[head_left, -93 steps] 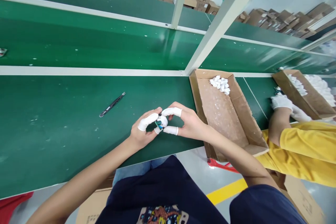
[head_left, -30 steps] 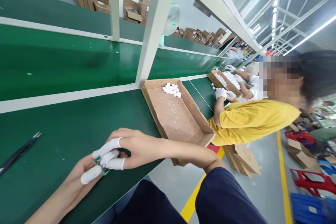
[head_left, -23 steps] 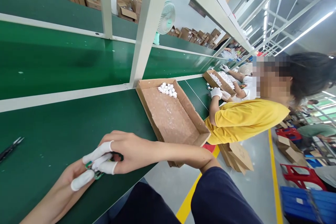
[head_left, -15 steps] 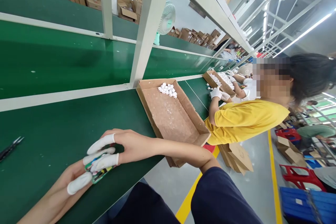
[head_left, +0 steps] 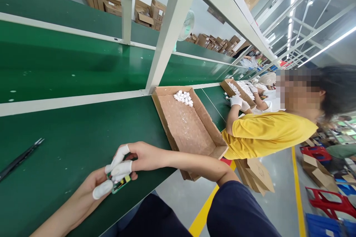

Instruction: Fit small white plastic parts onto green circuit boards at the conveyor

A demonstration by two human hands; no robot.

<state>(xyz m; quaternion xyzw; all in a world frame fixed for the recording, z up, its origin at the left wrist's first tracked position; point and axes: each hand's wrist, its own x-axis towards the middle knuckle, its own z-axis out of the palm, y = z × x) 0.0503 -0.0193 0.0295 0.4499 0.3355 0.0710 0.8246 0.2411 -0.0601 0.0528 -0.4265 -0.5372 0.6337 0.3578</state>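
My left hand (head_left: 90, 190) and my right hand (head_left: 135, 157) meet over the green bench, with white finger cots on several fingertips. Between them is a small green circuit board (head_left: 121, 184) carrying yellow and dark parts. The left thumb and fingers grip its left end. My right thumb and fingers pinch it from above and behind, hiding much of its surface. Something small and white shows on the board by the left thumb, too covered to name. Black tweezers (head_left: 20, 159) lie on the bench to the left, apart from both hands.
Beyond my right forearm sits a shallow cardboard tray (head_left: 164, 118) holding a heap of small white pieces (head_left: 183, 98). A metal frame post (head_left: 169, 33) rises behind it. At the right, a co-worker in a yellow shirt (head_left: 267, 133) works with gloved hands beside another box (head_left: 229, 89).
The view has shifted, so the bench things appear farther right and more of the tweezers shows. My right fingers have closed in around the board, which both hands still hold.
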